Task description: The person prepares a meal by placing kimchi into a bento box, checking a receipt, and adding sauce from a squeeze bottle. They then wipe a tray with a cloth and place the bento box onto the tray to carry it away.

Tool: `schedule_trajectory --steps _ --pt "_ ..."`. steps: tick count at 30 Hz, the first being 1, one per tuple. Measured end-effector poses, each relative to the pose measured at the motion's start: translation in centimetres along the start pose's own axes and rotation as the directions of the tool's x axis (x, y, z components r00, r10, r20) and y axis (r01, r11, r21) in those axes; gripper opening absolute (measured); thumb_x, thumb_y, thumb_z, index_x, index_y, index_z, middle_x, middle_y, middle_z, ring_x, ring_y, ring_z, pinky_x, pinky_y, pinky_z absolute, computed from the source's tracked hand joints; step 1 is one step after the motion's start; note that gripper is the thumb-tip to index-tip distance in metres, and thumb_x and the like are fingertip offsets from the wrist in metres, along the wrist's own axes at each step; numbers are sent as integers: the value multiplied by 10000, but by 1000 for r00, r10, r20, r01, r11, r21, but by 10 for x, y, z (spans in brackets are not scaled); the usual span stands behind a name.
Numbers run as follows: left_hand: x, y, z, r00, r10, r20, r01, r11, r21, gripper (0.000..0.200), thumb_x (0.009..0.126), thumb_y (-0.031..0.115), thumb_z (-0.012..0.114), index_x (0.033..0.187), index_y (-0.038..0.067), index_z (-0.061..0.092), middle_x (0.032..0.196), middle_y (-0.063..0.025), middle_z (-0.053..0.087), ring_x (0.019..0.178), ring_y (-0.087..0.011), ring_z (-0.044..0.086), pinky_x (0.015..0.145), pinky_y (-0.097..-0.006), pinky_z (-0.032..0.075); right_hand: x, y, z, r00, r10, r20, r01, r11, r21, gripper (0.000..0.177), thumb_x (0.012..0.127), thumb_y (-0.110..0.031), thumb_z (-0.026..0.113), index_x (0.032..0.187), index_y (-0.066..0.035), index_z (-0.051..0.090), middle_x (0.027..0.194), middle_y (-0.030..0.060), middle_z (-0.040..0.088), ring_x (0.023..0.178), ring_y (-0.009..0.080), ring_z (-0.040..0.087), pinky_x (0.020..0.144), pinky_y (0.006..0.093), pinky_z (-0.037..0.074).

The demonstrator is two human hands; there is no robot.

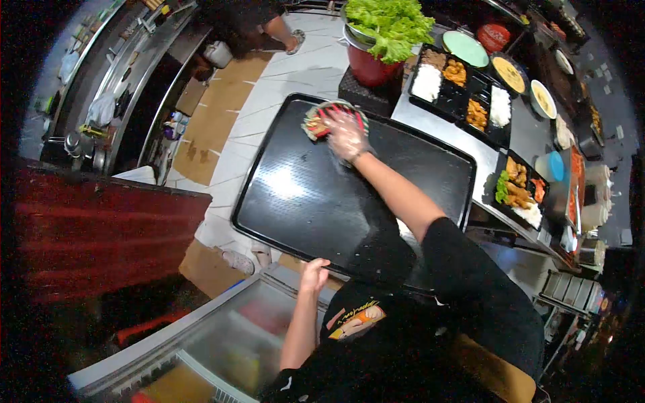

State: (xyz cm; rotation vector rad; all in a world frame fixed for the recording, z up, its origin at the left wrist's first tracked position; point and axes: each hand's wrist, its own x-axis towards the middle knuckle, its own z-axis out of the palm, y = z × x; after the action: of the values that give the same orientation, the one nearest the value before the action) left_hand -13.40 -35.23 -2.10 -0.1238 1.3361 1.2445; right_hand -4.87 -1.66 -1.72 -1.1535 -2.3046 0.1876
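Item list, left to right.

1. Metal shelf [101, 101] at far left, crowded with kitchenware too small to tell apart.
2. Red panel [101, 221] below it, blurred.
3. Cardboard sheets [222, 94] lying flat on the tiled floor. Another person's foot [292, 41] stands at the top edge, beyond them.
4. Chest freezer [222, 342] with a clear sliding lid, just below me. Its contents are blurred.
5. My left hand [314, 272] is closed around the near rim of the tray, thumb on top.
6. Large black tray [302, 195] — rectangular, raised rim, glossy, held over the floor between the freezer and the desk, tilted away from me.
7. Red-and-green cloth [321, 122], bunched at the far left corner of the tray and touching its surface.
8. My right hand [347, 134] lies on the cloth with the arm stretched across the tray, fingers bent over the cloth and holding it down.
9. Red pot [368, 67] topped with a heap of green lettuce [390, 23], standing on a black crate [363, 97] just past the tray's far edge.
10. Steel desk [430, 127] at right, carrying two black compartment boxes [463, 87] — rice and fried pieces — with a third box [521, 188] nearer me. Round bowls [509, 72] stand behind them.
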Motion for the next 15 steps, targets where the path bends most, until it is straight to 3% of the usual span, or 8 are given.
schedule_trajectory --steps 4,6,7,8,9,10,12,15 --pt "-16 -1 22 995 68 77 -78 988 134 169 691 84 593 554 53 497 378 -35 373 218 -138 255 270 -273 208 56 -59 33 999 -20 30 13 977 211 353 681 -162 535 1017 -83 606 1140 158 551 1112 309 484 965 433 348" --pt "-11 -11 31 961 267 -63 -270 962 -34 169 687 66 588 548 40 495 387 -14 367 225 -126 260 258 -267 170 31 -86 14 870 -492 31 352 664 660 187 731 -92 482 829 -58 638 875 138 637 851 289 606 760 393 477" --pt "-16 -8 27 963 260 -64 -263 964 -44 169 687 66 588 548 40 495 387 -14 367 225 -126 260 258 -267 170 -2 -112 6 819 -442 366 -309 199 930 177 761 -73 464 825 -62 628 849 124 639 829 270 609 744 358 481" --pt "-21 -1 25 982 187 -5 -187 982 3 155 686 56 584 557 33 501 413 -9 385 250 -123 289 264 -265 179 -41 -131 -18 890 -430 154 41 412 910 165 788 -117 474 841 -61 620 872 106 638 836 255 609 748 357 481" --pt "-23 3 22 992 108 58 -111 992 53 140 685 45 580 566 27 507 439 -5 403 274 -120 318 270 -262 188 -77 -135 -3 702 -710 56 591 624 512 185 793 -153 491 911 -102 623 974 82 624 909 245 588 833 380 453" --pt "-13 -7 9 984 152 93 -158 986 62 103 689 37 576 596 19 535 493 -17 459 323 -115 378 289 -263 209 -90 -140 -33 512 -858 -53 702 381 602 222 783 -163 504 970 -157 623 1070 69 594 990 249 552 914 422 398" --pt "12 -35 -22 980 -47 192 97 962 -256 273 618 -116 577 890 -94 575 815 -132 613 748 -212 595 648 -316 492 -104 -115 -25 603 -798 14 597 463 655 279 751 -148 525 1008 -200 621 1127 52 571 1057 252 517 959 455 350" --pt "28 -50 -46 975 76 207 -44 987 -156 424 699 -17 578 1115 -34 497 939 -138 602 860 -243 583 821 -390 463 -50 -32 -4 859 -488 156 299 724 622 430 701 -41 511 1110 -150 582 1214 76 526 1158 260 461 1019 420 306"
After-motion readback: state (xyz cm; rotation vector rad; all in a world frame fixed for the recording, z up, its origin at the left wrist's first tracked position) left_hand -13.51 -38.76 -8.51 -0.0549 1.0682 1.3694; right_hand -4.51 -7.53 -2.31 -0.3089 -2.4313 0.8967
